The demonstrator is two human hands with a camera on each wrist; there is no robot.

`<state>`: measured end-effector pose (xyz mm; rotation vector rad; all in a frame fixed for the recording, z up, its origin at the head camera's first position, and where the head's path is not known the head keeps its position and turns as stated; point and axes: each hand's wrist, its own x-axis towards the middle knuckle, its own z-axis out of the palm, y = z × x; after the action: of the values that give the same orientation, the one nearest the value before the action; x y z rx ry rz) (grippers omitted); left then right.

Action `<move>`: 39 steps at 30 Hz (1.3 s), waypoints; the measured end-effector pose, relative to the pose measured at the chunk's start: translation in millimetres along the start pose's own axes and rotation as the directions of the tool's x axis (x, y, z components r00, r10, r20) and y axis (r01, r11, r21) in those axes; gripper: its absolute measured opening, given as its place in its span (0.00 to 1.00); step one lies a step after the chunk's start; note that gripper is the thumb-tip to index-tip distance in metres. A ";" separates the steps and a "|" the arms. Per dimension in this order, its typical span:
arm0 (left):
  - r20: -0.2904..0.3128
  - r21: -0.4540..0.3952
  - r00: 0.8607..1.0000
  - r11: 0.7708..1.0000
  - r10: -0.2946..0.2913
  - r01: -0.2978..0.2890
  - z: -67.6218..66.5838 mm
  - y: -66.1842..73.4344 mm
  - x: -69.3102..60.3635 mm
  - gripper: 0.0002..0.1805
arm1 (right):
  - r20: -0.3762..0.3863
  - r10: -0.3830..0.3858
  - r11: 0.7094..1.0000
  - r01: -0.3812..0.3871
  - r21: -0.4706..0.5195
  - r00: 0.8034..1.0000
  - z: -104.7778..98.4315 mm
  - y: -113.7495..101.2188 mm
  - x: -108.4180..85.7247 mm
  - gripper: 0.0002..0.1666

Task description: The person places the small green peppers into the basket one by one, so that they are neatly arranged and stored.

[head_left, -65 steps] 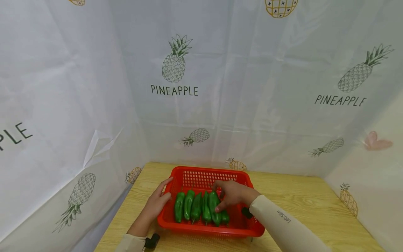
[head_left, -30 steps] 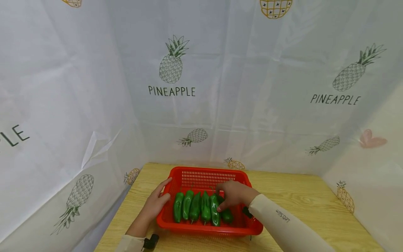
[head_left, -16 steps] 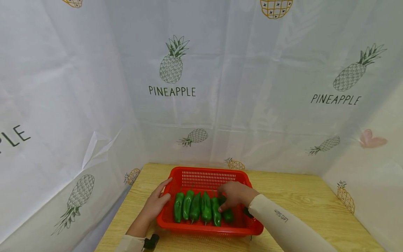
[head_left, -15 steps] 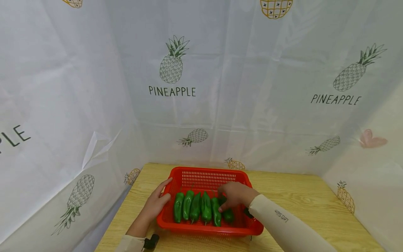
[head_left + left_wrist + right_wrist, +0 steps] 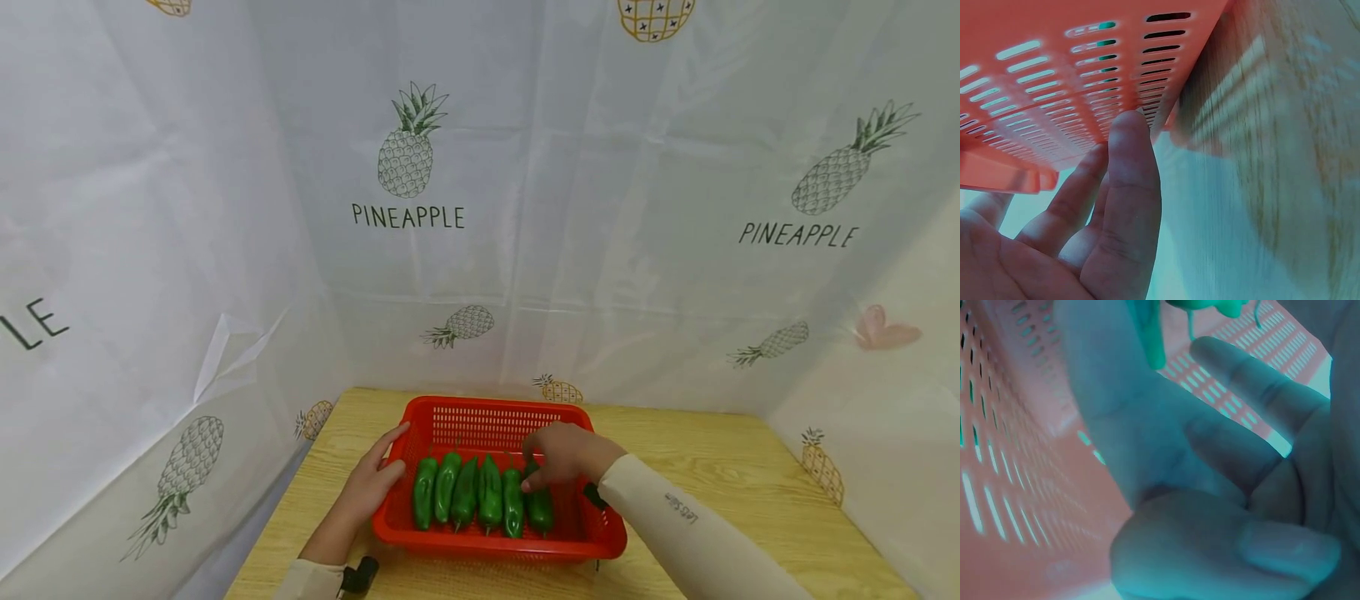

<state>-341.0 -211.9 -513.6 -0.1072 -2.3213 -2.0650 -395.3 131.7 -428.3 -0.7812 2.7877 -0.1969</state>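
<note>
Several long green peppers lie side by side, lengthwise, in a red slotted plastic basket. On the basket's left side my left hand holds the rim; in the left wrist view, fingers press against the outside of the slotted wall. My right hand hovers inside the basket, over the upper end of the rightmost pepper and partly hiding it. Its thumb and fingers stand apart with nothing between them in the right wrist view, where green pepper ends show beyond the index finger.
The basket stands on a light wood-grain table. White sheeting printed with pineapples hangs behind and on both sides. A small black device sits at the left wrist.
The rightmost pepper, earlier tilted under my right hand, now lies straighter beside the others. My right hand has risen slightly and moved off it. The left hand has stayed on the rim.
</note>
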 end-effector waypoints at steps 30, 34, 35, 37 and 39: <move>0.009 -0.013 1.000 1.000 0.007 -0.006 -2.2 -2.0 1.4 0.37 | -0.229 -0.087 0.946 0.152 0.286 0.970 -36.5 66.4 -95.0 0.27; 0.002 -0.012 1.000 1.000 0.006 -0.006 -2.2 -2.0 2.0 0.37 | -0.220 -0.053 0.928 0.129 0.349 0.974 -27.3 82.7 -105.3 0.29; -0.002 -0.010 1.000 1.000 0.005 -0.005 -2.0 -1.6 1.6 0.37 | -0.221 -0.049 0.924 0.129 0.360 0.974 -24.2 86.8 -107.2 0.29; -0.006 0.000 1.000 1.000 0.007 -0.007 -1.5 -0.6 0.5 0.37 | -0.224 -0.043 0.912 0.129 0.389 0.974 -17.0 94.9 -110.3 0.28; -0.003 0.006 1.000 1.000 0.009 -0.008 -0.9 -0.1 -0.8 0.37 | -0.228 -0.048 0.895 0.143 0.423 0.973 -8.8 102.5 -112.9 0.28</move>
<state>-340.2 -212.7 -513.6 -0.1134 -2.3206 -2.0532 -354.6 278.6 -417.8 -0.8174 2.7283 -0.9412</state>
